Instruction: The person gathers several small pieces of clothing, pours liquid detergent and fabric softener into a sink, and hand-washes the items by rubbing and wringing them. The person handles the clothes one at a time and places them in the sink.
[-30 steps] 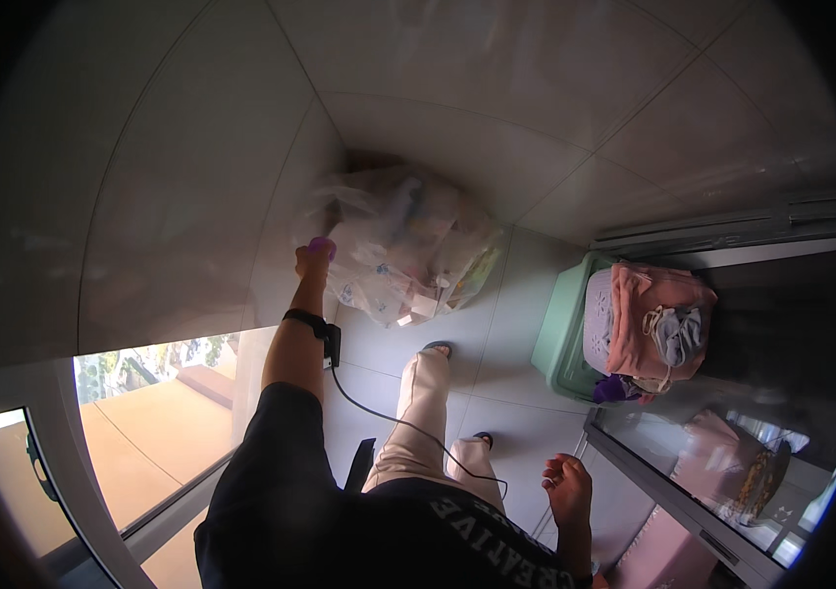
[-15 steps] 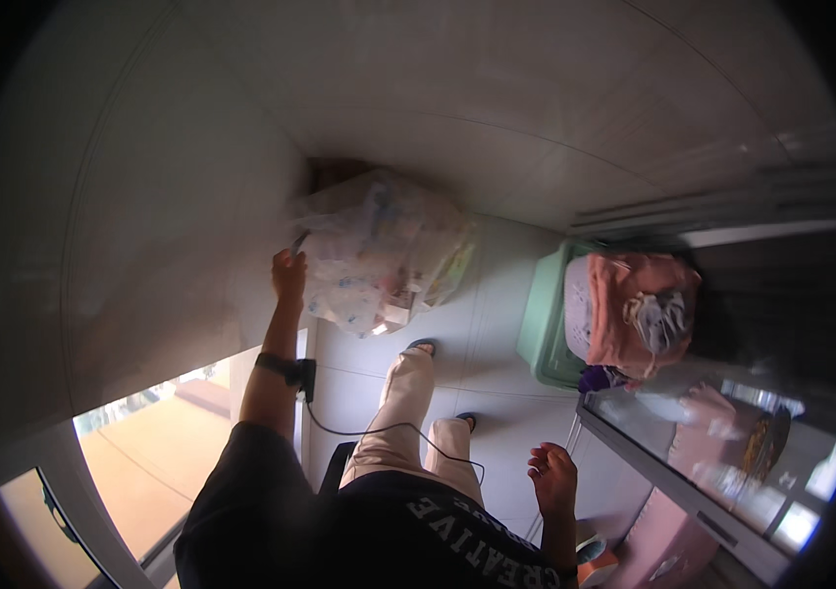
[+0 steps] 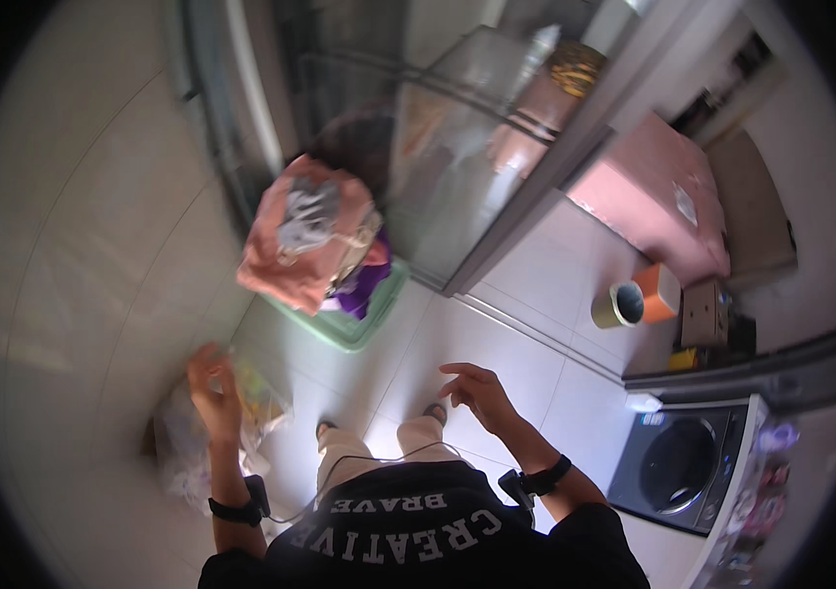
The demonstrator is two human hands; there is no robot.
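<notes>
Both arms are out in front, and the left hand [image 3: 214, 385] is over by the wall, in front of the clear plastic bag [image 3: 178, 459]. Its fingers are partly curled and smeared by blur — whether they grip anything, I cannot tell, nor whether they touch the bag. That bag sits bulging on the floor at the foot of the tiled wall [image 3: 79, 285], pale and coloured bits showing through it.

Across to the right hand [image 3: 477, 393]: fingers loosely extended, thumb side toward the middle, nothing in the grasp, hanging above the pale floor tiles [image 3: 521, 383]. Ahead, between the two hands, stands the green basket [image 3: 351, 339], heaped with a peach garment [image 3: 271, 250], a grey cloth [image 3: 308, 216] on top and a purple cloth [image 3: 364, 292] by the rim.

Beside it runs the framed glass door [image 3: 457, 187]. Past the frame, an orange bin [image 3: 659, 293] and an open round bin [image 3: 614, 306] stand together near a pink-covered piece [image 3: 649, 196]. Down on the right — a dark front-loading washer [image 3: 678, 466]. Black straps circle both wrists, and a thin cable crosses the waist.
</notes>
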